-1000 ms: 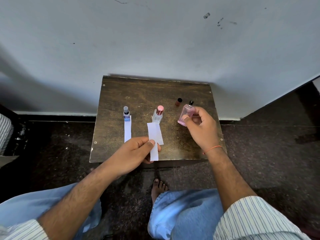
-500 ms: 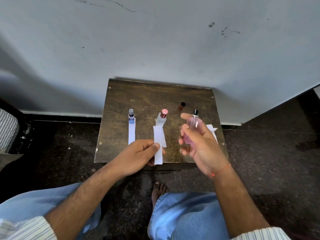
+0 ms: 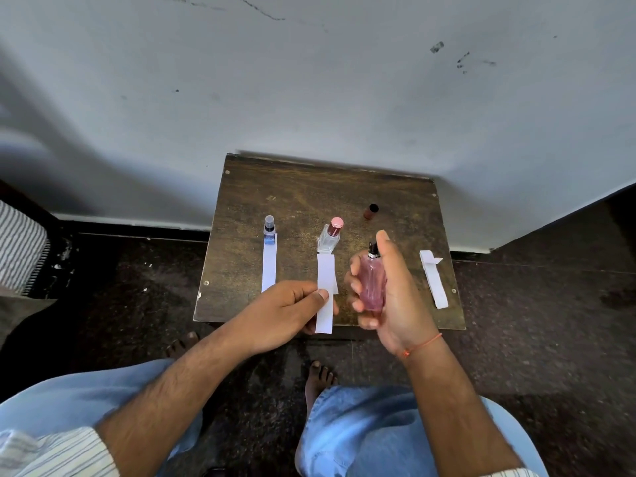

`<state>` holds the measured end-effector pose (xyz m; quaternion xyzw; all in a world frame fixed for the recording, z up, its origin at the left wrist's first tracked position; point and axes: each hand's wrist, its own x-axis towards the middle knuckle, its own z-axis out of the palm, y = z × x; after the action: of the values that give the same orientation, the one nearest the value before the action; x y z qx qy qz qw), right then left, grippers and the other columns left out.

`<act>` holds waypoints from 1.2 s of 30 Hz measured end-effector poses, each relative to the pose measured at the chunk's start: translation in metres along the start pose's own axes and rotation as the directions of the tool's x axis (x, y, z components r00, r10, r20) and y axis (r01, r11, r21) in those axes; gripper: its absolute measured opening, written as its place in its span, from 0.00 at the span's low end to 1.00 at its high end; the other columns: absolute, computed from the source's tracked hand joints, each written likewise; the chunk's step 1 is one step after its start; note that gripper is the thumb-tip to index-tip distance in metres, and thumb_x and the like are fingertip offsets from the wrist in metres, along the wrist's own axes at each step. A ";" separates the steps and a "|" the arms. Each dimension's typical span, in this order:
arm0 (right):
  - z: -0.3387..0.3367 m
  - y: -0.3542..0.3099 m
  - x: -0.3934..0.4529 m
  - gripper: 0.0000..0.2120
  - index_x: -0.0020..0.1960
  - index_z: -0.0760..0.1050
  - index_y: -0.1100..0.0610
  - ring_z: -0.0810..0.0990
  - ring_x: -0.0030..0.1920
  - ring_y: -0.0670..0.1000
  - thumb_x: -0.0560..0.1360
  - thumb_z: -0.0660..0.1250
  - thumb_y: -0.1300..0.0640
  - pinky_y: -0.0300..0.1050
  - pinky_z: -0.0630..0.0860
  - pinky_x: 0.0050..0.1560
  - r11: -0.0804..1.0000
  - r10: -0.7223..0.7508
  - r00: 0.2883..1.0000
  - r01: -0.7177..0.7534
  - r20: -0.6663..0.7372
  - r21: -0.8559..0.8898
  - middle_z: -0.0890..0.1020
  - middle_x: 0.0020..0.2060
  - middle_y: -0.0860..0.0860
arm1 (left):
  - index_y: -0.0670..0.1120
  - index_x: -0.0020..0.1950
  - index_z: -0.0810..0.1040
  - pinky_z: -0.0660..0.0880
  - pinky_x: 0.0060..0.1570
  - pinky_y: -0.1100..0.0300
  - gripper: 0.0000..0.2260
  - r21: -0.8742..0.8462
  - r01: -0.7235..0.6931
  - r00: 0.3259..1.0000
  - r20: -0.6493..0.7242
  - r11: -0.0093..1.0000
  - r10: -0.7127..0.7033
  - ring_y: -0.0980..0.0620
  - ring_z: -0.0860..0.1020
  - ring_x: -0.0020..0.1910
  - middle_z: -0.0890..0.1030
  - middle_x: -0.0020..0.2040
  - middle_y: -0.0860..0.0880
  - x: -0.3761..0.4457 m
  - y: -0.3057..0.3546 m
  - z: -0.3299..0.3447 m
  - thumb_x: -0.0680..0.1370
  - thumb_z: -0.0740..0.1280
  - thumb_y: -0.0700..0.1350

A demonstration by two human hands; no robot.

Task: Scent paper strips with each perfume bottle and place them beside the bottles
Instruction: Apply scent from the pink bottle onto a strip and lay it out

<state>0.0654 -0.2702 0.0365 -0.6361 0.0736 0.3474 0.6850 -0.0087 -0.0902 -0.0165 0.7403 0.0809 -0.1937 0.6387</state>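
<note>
My right hand [image 3: 395, 301] grips a pink perfume bottle [image 3: 372, 284] upright above the small wooden table [image 3: 309, 197], index finger raised over its black nozzle. My left hand [image 3: 289, 309] pinches a white paper strip [image 3: 325, 294] just left of the bottle, near the table's front edge. A blue bottle [image 3: 269, 231] stands at the left with a strip [image 3: 269, 268] lying in front of it. A clear bottle with a pink cap [image 3: 330, 235] stands in the middle. Spare strips [image 3: 434, 280] lie at the right.
A dark red cap [image 3: 371, 211] stands on the table behind the held bottle. The table sits against a white wall [image 3: 309, 80]. My knees in blue jeans and a bare foot [image 3: 318, 376] are below the table's front edge on a dark floor.
My right hand has lifted the pink bottle off the table and brought it nearer and leftward, close to the strip. The spare strips at the right came into sight. My left hand stayed put.
</note>
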 end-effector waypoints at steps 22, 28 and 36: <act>-0.007 0.026 0.026 0.25 0.35 0.71 0.56 0.71 0.32 0.46 0.76 0.63 0.35 0.35 0.64 0.32 0.484 -0.615 0.788 0.335 -0.041 -0.808 0.72 0.28 0.47 | 0.39 0.45 0.79 0.77 0.43 0.50 0.21 0.101 -0.080 0.996 -0.039 0.992 0.084 0.55 0.77 0.37 0.81 0.36 0.47 0.001 0.003 0.007 0.88 0.61 0.53; -0.009 0.025 0.027 0.26 0.33 0.67 0.52 0.70 0.31 0.45 0.79 0.62 0.33 0.34 0.65 0.33 0.501 -0.608 0.793 0.344 -0.040 -0.794 0.70 0.27 0.45 | 0.40 0.49 0.83 0.79 0.47 0.49 0.21 0.080 -0.070 0.997 -0.036 0.994 0.073 0.52 0.80 0.40 0.85 0.43 0.40 0.001 0.000 0.004 0.87 0.61 0.55; -0.012 0.024 0.026 0.25 0.34 0.69 0.53 0.70 0.32 0.45 0.80 0.65 0.36 0.33 0.64 0.33 0.521 -0.603 0.797 0.347 -0.048 -0.780 0.69 0.27 0.45 | 0.48 0.50 0.86 0.80 0.49 0.51 0.18 0.092 -0.094 0.992 -0.079 0.991 0.102 0.43 0.84 0.44 0.86 0.44 0.42 0.001 0.002 0.003 0.87 0.61 0.55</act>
<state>0.0753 -0.2723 0.0000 -0.8973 -0.1447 0.0374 0.4154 -0.0081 -0.0937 -0.0154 0.7783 0.0622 -0.1344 0.6101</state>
